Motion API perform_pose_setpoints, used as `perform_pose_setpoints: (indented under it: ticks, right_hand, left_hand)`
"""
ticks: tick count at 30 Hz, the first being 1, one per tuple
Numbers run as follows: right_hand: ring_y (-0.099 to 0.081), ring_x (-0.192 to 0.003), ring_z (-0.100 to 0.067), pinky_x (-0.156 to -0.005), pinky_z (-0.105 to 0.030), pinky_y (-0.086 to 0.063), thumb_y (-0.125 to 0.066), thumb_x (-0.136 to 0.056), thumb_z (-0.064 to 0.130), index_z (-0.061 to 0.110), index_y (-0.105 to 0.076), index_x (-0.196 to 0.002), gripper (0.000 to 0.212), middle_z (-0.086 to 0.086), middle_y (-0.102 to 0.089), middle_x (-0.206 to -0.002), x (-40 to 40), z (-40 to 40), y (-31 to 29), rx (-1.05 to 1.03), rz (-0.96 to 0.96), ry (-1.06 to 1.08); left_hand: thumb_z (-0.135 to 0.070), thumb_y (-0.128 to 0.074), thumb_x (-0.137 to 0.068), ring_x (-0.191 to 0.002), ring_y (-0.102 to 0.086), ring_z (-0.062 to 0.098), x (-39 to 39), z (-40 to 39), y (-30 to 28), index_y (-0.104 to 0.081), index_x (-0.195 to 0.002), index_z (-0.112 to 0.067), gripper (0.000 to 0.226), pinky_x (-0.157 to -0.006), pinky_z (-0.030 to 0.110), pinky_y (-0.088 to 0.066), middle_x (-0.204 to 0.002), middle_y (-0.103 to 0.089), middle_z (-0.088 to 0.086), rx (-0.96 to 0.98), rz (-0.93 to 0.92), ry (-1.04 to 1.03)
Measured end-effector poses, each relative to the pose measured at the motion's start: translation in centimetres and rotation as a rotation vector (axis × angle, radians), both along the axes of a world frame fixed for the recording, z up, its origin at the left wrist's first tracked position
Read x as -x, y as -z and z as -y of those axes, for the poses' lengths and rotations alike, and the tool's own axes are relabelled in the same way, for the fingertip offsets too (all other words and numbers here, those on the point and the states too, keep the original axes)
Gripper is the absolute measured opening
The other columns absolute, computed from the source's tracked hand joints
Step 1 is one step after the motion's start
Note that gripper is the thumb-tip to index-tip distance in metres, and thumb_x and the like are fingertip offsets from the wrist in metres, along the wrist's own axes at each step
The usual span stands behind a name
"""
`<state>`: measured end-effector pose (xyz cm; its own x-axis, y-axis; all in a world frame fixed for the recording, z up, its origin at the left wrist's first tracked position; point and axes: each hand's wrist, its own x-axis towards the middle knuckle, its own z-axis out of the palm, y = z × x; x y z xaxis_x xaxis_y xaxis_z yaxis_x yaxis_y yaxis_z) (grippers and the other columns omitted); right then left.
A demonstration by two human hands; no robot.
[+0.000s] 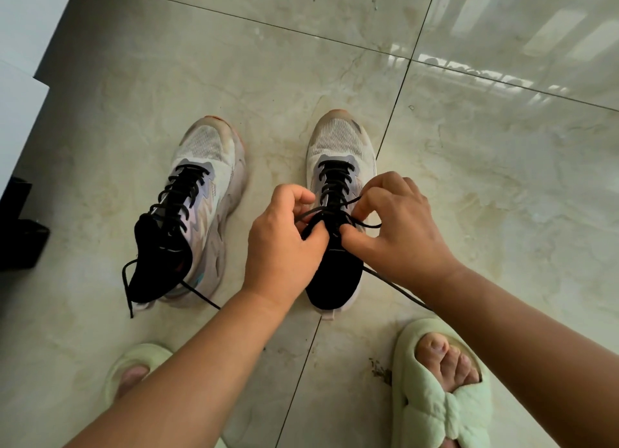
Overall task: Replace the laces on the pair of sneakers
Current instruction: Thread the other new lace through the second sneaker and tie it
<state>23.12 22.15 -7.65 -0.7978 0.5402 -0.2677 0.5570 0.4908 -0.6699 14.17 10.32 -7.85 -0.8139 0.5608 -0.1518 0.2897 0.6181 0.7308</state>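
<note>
On the floor [469, 213], mid-tile, both sneakers stand side by side, toes away. Left sneaker [197, 213]: black lace through all visible eyelets, ends loose on the floor, untied. Right sneaker [338, 166]: laced to the top too. Left hand [284, 243] and right hand [398, 223] are curled, each pinching the lace [335, 211] above the tongue, probably tying. Remaining: both knots, likely.

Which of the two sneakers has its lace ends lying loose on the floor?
The left sneaker: its lace ends trail on the floor, untouched. The right sneaker's lace is pinched by both hands.
</note>
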Motion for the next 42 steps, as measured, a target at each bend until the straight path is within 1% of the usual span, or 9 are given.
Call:
perform_pose_setpoints:
  ticks: [3,8,13,19,24,28,34,38,42]
  right_hand:
    - [-0.044,-0.1,-0.017,-0.091,-0.025,-0.025,-0.062,-0.075,0.025,0.009,-0.059,-0.067,0.018,0.004,-0.055,-0.094,-0.1,0.2,0.2,-0.035,-0.012,0.029]
    - [-0.048,-0.094,-0.024,-0.095,-0.029,-0.022,-0.061,-0.071,0.021,0.008,-0.049,-0.056,0.023,-0.001,-0.058,-0.085,-0.3,0.7,0.2,-0.186,-0.047,0.012]
    - [-0.044,-0.099,-0.022,-0.099,-0.034,-0.024,-0.066,-0.07,0.028,0.012,-0.055,-0.076,0.02,0.0,-0.052,-0.096,0.1,0.7,0.3,-0.164,-0.034,0.041]
    - [-0.042,-0.108,-0.021,-0.107,-0.045,-0.02,-0.064,-0.074,0.032,0.014,-0.061,-0.089,0.024,0.003,-0.052,-0.102,0.6,1.1,0.3,-0.147,-0.037,0.1]
    - [-0.038,-0.11,-0.011,-0.1,-0.026,-0.016,-0.065,-0.073,0.016,0.018,-0.059,-0.069,0.007,0.014,-0.048,-0.098,1.1,0.9,0.0,0.056,-0.104,0.203]
    - [-0.037,-0.109,-0.004,-0.105,-0.043,-0.027,-0.065,-0.075,0.011,0.02,-0.055,-0.061,0.02,0.019,-0.051,-0.1,0.4,0.3,-0.2,0.255,-0.141,0.314]
    - [-0.038,-0.107,-0.004,-0.102,-0.047,-0.03,-0.062,-0.075,0.011,0.019,-0.053,-0.062,0.018,0.018,-0.051,-0.099,-1.5,0.0,0.3,0.167,-0.173,0.392]
    - [-0.037,-0.106,-0.006,-0.099,-0.027,-0.02,-0.053,-0.069,0.028,0.027,-0.048,-0.064,0.007,0.018,-0.049,-0.097,-1.3,0.2,0.2,0.159,-0.142,0.351]
    - [-0.035,-0.106,-0.008,-0.092,-0.018,-0.014,-0.065,-0.079,0.026,0.03,-0.055,-0.072,0.013,0.014,-0.051,-0.096,-0.6,-0.2,0.1,0.069,-0.137,0.246]
  left_hand:
    - [-0.01,-0.071,-0.072,-0.076,-0.059,-0.002,0.3,0.2,0.1,-0.046,-0.093,-0.032,0.039,-0.062,0.007,-0.043,-0.075,-0.055,-0.019,0.001,-0.06,-0.011]
    - [-0.004,-0.068,-0.07,-0.07,-0.055,0.008,0.2,0.2,0.0,-0.057,-0.098,-0.017,0.033,-0.063,0.022,-0.045,-0.085,-0.057,-0.008,0.032,-0.207,0.053]
    - [-0.002,-0.072,-0.071,-0.078,-0.056,0.021,0.5,0.1,-0.5,-0.069,-0.082,-0.011,0.015,-0.064,0.032,-0.05,-0.102,-0.057,0.009,0.024,-0.349,0.289]
    - [-0.007,-0.075,-0.067,-0.081,-0.057,0.03,0.8,-1.0,-0.9,-0.067,-0.075,-0.01,0.012,-0.064,0.045,-0.05,-0.088,-0.057,0.009,0.092,-0.388,0.24]
    - [-0.015,-0.072,-0.068,-0.081,-0.057,0.028,0.7,-1.4,-0.9,-0.067,-0.071,-0.015,0.006,-0.073,0.033,-0.035,-0.084,-0.06,0.003,0.176,-0.441,0.241]
    - [-0.015,-0.067,-0.073,-0.085,-0.057,0.028,0.7,-1.5,-0.9,-0.063,-0.071,-0.012,0.005,-0.08,0.036,-0.033,-0.087,-0.061,0.003,0.171,-0.362,0.213]
    - [-0.015,-0.056,-0.078,-0.089,-0.055,0.029,1.9,0.5,-1.1,-0.061,-0.074,-0.008,0.009,-0.085,0.041,-0.04,-0.089,-0.056,0.005,0.101,-0.287,0.001]
    - [-0.011,-0.055,-0.08,-0.077,-0.053,0.025,1.3,1.3,-1.3,-0.058,-0.078,-0.007,0.005,-0.077,0.049,-0.045,-0.08,-0.053,-0.002,0.057,-0.255,0.009]
    - [-0.009,-0.06,-0.08,-0.072,-0.055,0.022,1.1,0.3,-1.7,-0.07,-0.093,-0.01,0.017,-0.071,0.048,-0.049,-0.079,-0.058,-0.005,0.019,-0.266,0.127]
